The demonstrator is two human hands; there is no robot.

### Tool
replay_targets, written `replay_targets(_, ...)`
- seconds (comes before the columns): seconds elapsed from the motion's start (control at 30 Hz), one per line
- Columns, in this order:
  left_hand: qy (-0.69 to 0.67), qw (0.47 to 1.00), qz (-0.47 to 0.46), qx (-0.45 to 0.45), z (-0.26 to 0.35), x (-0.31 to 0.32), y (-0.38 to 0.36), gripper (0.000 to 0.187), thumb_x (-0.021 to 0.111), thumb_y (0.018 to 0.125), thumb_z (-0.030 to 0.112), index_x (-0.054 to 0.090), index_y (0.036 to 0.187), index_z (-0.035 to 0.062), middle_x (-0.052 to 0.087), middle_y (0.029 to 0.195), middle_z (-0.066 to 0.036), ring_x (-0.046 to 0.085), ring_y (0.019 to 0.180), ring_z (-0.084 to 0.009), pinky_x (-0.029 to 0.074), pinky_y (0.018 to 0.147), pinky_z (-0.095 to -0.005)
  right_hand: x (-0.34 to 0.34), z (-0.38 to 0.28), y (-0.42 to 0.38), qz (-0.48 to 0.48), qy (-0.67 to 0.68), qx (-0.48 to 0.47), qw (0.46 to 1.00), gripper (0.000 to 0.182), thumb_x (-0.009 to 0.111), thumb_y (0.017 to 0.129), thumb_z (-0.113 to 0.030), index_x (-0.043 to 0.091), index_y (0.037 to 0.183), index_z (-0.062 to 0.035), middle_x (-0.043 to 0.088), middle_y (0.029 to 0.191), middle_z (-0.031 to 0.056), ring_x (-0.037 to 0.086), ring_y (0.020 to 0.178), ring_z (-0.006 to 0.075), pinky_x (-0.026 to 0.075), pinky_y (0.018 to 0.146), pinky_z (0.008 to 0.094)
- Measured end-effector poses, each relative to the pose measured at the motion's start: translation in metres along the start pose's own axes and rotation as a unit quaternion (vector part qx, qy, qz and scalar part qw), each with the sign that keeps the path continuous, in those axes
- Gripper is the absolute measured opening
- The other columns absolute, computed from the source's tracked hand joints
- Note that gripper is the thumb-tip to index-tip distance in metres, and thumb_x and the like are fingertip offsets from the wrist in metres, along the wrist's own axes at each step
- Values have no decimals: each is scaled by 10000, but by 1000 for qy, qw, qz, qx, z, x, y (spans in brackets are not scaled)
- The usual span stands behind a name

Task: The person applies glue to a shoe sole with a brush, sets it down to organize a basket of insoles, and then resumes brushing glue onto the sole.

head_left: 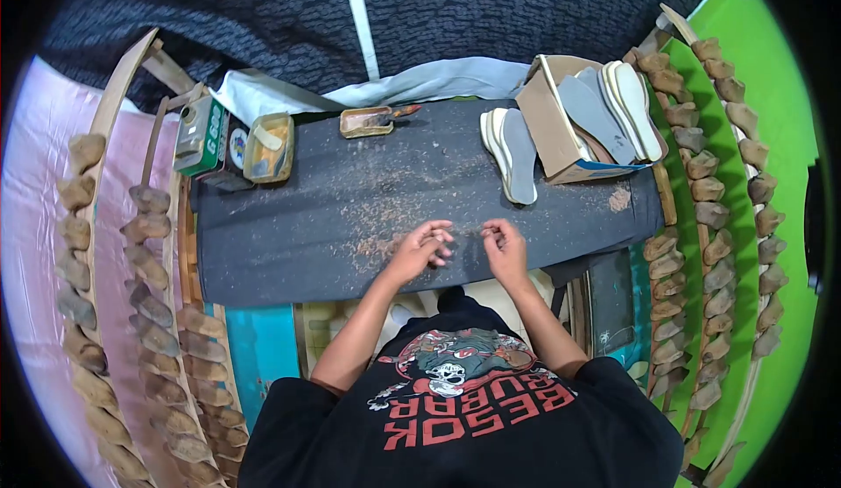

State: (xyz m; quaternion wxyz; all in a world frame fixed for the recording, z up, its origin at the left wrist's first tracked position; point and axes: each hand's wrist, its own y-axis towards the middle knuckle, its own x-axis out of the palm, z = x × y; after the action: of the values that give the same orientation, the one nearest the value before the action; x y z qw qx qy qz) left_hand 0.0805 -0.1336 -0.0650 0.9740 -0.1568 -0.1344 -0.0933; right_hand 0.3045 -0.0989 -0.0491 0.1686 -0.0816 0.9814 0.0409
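Over the front part of the dark table (307, 216), my left hand (422, 251) hovers with its fingers apart and curved, holding nothing. My right hand (505, 247) is a short way to the right, fingers bent together towards the thumb; whether something small is between them is hidden. The two hands do not touch. Brown crumbs (377, 244) lie scattered beside my left hand. Beyond my right hand, a small stack of grey and cream insoles (521, 159) rests on the table.
A cardboard box (547, 120) holding more insoles stands at the back right. At the back left are a green can (200, 137), a yellowish tray (282, 173) and a small container (355, 132) with a brush. Racks of wooden shoe lasts (149, 225) flank both sides.
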Motion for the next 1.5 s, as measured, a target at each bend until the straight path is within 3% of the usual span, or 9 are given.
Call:
replay_targets(0.1,5,998,-56,21,-1,27,51,432,524,1044,185,480,1449,42,605,1262,-51,588,1124,-137,515,931,-311,-34,0,28,92,-202,-41,974,333,696,822,-101,602,1131,-16,567,1104,174,538,1081,368,439,947,455)
replay_targets(0.27,57,996,-55,41,8,73,128,569,558,1020,160,365,1539,31,532,1424,-103,523,1259,-171,442,1048,-333,-65,16,73,146,-287,-88,943,610,779,781,-172,478,1291,-23,489,1267,215,478,1168,419,410,981,499)
replay_targets(0.5,123,989,7,76,-5,94,167,689,612,958,123,301,1558,-7,465,1471,-172,475,1329,-278,394,1114,-385,-78,22,102,14,-330,-17,944,682,809,741,-293,501,1287,-23,497,1229,196,493,1120,395,407,957,486)
replay_targets(0.7,133,990,18,51,6,92,156,629,607,947,115,393,1535,58,508,1411,-127,501,1238,-224,428,1051,-357,-83,13,106,-19,-353,-34,935,644,783,755,-310,526,1279,-36,489,1244,197,476,1155,388,390,953,487)
replay_targets(0.87,-46,997,-4,64,12,90,169,609,561,988,127,350,1554,49,538,1378,-48,522,1121,-136,425,1017,-315,-85,1,105,-9,-311,-40,950,624,787,757,-304,527,1258,-37,501,1229,190,488,1156,384,389,962,485)
replay_targets(1.0,-145,988,38,-42,23,82,171,576,472,1038,247,334,1552,24,538,1409,-91,542,1217,-177,426,1038,-329,-78,-17,96,0,-248,-73,966,603,806,749,-251,513,1231,-38,516,1185,172,514,1131,390,418,953,493)
replay_targets(1.2,-204,979,-4,13,26,46,144,802,321,1033,637,256,1574,49,472,1472,-130,455,1349,-235,380,1117,-402,-40,-42,70,-81,-120,-34,989,602,785,773,-200,492,1261,-5,616,1092,170,589,872,265,490,790,393)
replay_targets(1.4,-122,992,1,19,43,-23,91,765,514,1026,469,189,1602,84,475,1480,-160,519,1319,-257,467,1044,-386,41,-43,41,-227,106,4,968,624,663,811,13,379,1365,-29,637,997,105,593,754,149,481,658,294)
replay_targets(1.5,-231,971,-55,22,51,-47,62,804,610,977,155,116,1609,93,467,1494,-167,582,1286,-303,548,968,-338,73,-45,40,-287,92,32,953,538,623,831,47,421,1325,-24,630,1037,60,591,782,108,477,690,251)
